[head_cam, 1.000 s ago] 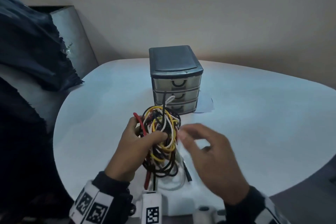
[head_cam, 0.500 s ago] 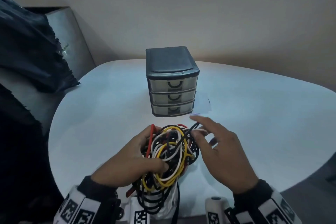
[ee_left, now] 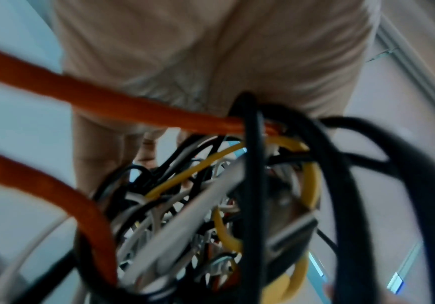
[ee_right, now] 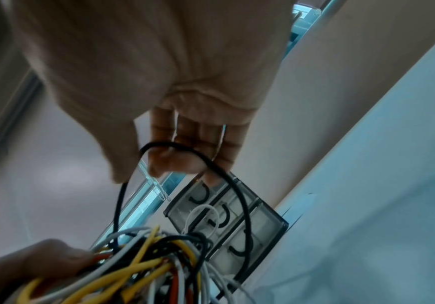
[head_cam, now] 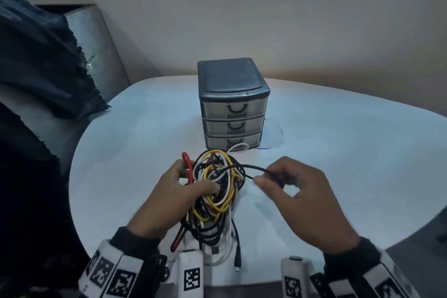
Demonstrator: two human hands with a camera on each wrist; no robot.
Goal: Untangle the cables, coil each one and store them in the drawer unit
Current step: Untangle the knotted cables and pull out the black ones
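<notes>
A tangle of black, yellow, white and red cables [head_cam: 215, 191] hangs over the near part of the white table [head_cam: 338, 152]. My left hand [head_cam: 183, 191] grips the tangle from its left side, thumb across the strands. My right hand [head_cam: 273, 176] pinches a loop of one black cable [head_cam: 251, 169] drawn out to the right of the tangle. In the right wrist view that black cable [ee_right: 227, 176] arcs under my curled fingers [ee_right: 185, 158]. The dark three-drawer unit [head_cam: 232, 109] stands behind the tangle, all drawers closed. The left wrist view is filled with blurred cables [ee_left: 211, 205].
A dark cloth [head_cam: 43, 60] hangs at the left beside a grey panel [head_cam: 96, 46]. A sheet of paper [head_cam: 273, 138] lies under the drawer unit. A black plug end [head_cam: 238, 266] dangles near the table's front edge. A beige wall rises behind.
My right hand has taken hold of a black cable and drawn a loop of it out to the right. The tangle sits lower than a second ago, still held by my left hand.
</notes>
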